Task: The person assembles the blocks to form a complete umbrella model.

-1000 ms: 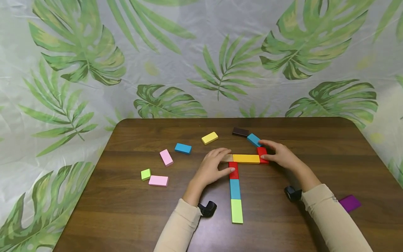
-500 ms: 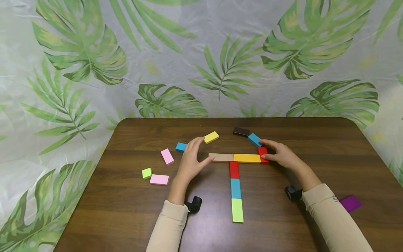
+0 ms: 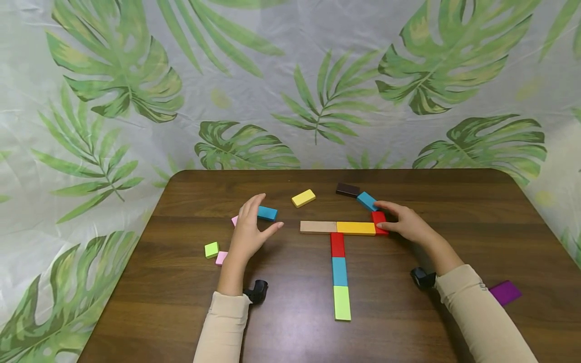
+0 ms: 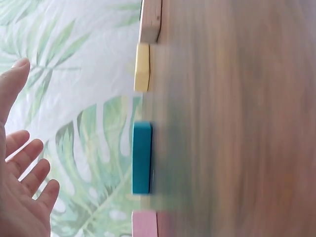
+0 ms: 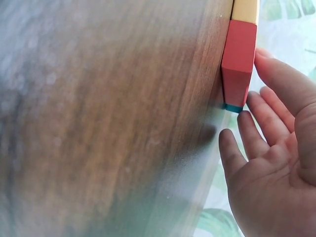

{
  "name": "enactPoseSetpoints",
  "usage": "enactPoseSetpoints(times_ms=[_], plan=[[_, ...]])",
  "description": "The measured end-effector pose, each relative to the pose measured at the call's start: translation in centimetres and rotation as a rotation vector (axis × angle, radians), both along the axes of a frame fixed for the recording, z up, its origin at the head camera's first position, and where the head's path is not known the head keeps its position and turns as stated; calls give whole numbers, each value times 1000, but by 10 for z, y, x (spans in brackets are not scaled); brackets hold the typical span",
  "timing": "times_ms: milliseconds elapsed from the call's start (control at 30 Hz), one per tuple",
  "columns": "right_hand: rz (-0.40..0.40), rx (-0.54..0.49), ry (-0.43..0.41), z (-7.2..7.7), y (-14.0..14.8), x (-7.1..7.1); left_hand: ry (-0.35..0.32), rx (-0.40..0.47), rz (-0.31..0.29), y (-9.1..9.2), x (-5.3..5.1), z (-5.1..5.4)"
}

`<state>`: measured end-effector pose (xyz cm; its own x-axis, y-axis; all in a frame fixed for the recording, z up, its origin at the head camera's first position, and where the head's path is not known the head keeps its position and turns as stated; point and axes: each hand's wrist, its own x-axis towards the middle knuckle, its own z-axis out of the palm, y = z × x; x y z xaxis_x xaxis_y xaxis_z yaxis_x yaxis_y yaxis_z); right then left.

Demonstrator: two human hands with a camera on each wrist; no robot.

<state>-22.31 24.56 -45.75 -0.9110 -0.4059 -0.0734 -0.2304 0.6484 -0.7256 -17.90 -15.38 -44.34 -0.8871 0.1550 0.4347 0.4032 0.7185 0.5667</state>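
Observation:
My left hand (image 3: 247,232) is spread in the air over the left part of the table, thumb apart from the fingers, holding nothing. Behind it lies a blue block (image 3: 268,214); two pink blocks (image 3: 221,258) are partly hidden by hand and wrist. My right hand (image 3: 408,223) rests at the red block (image 3: 378,217) on the right end of a row, its thumb touching that block and index fingertip near a tilted blue block (image 3: 366,201). Left of the red block run a yellow-orange block (image 3: 356,228) and a tan block (image 3: 317,227).
From the row, a red block (image 3: 338,245), a blue block (image 3: 339,271) and a lime block (image 3: 342,303) run toward me. A yellow block (image 3: 303,198) and dark block (image 3: 347,190) lie behind. A lime cube (image 3: 211,250) sits left, a purple block (image 3: 506,293) right.
My left hand has come off the tan block and moved left, uncovering the row and covering parts of the pink blocks. The right hand has stayed at the red block.

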Motion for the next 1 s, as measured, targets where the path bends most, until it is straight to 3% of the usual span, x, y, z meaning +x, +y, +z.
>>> enactPoseSetpoints(times_ms=[367, 833, 1000], plan=[[0, -6, 6, -1, 0, 0, -112, -32, 51, -34, 4, -1], [4, -14, -3, 0, 0, 0, -408, -74, 71, -59, 3, -14], [6, -24, -1, -1, 0, 1, -474, -82, 82, -64, 2, -17]])
